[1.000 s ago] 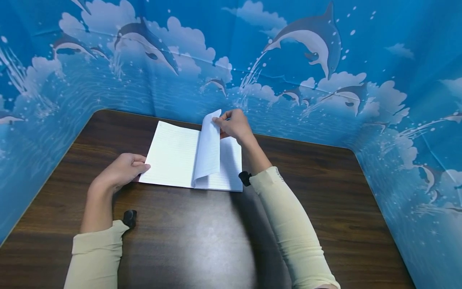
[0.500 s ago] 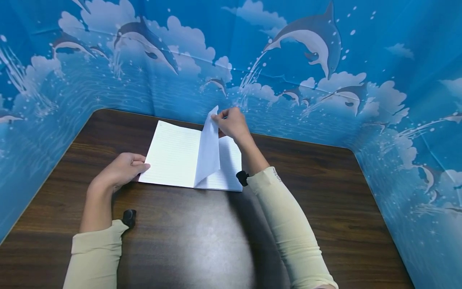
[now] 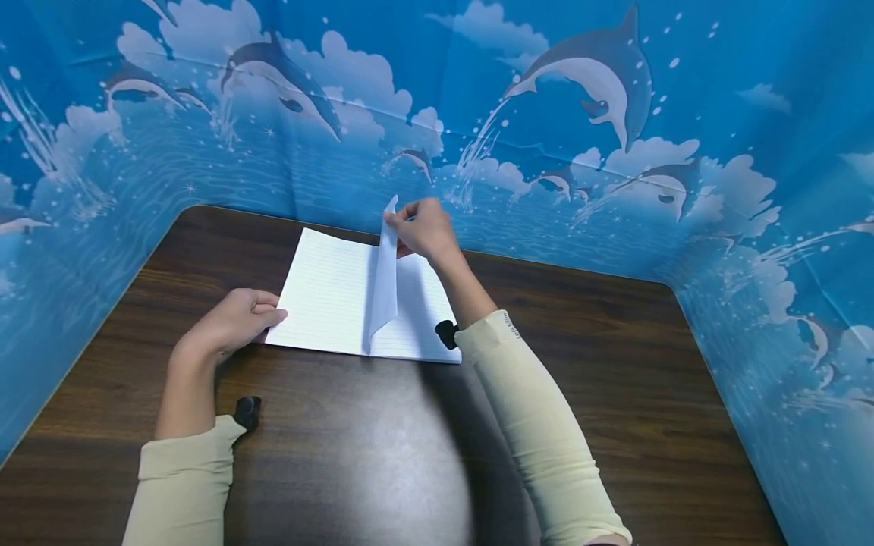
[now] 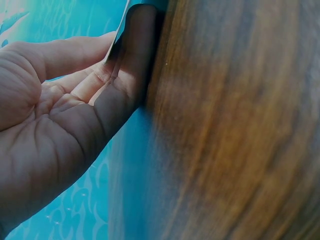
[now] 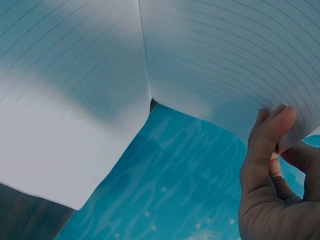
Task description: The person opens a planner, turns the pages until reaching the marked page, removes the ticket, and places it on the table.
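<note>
An open notebook [image 3: 328,292] with white lined pages lies near the back of the table. My left hand [image 3: 235,322] holds its left edge, thumb on top of the page and fingers under it; the left wrist view shows the edge between thumb and fingers [image 4: 92,85]. My right hand [image 3: 425,226] pinches the top outer corner of a raised page [image 3: 385,280], which stands almost upright over the spine. In the right wrist view the lifted page [image 5: 225,65] curves up to the pinching hand [image 5: 275,175], and the right-hand pages [image 5: 60,135] lie below it.
The dark wood table [image 3: 328,425] reaches back to a blue curtain [image 3: 341,167] printed with dolphins and clouds, which hangs close behind the notebook. A small black device [image 3: 247,413] sits at the left sleeve cuff, another black device [image 3: 447,334] at the right one.
My right hand has moved left with the page, swinging it from leaning over the right side to nearly upright. My left hand has stayed on the notebook's left edge.
</note>
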Demonstrator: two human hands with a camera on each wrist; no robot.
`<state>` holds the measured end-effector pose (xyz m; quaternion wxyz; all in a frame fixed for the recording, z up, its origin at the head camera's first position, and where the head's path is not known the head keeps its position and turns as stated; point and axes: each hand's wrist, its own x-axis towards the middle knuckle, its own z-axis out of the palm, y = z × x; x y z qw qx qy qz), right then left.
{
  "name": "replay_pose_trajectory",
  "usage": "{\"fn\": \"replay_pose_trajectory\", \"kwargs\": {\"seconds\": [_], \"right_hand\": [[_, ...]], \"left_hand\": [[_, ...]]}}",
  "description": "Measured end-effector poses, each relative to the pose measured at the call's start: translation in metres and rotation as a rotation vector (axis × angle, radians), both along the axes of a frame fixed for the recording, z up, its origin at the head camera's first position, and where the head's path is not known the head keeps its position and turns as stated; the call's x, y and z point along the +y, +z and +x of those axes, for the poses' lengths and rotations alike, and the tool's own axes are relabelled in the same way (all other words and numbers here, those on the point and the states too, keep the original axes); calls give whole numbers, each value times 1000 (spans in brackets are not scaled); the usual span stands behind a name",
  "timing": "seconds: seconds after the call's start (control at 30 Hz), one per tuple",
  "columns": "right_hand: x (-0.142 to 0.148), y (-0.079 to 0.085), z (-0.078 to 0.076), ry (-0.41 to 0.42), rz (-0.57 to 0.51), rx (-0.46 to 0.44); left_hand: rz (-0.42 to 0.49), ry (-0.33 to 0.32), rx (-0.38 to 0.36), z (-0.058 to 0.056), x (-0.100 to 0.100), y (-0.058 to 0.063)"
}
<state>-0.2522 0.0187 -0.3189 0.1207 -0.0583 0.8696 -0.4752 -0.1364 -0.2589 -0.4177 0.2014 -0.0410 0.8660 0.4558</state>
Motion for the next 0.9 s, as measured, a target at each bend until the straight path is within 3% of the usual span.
{"fn": "replay_pose_trajectory", "kwargs": {"seconds": [0.5, 0.9], "right_hand": [[-25, -5, -3, 18, -22, -77], [-52, -23, -2, 51, -60, -140]], "left_hand": [[15, -22, 10, -1, -1, -2], [-7, -6, -16, -3, -2, -1]]}}
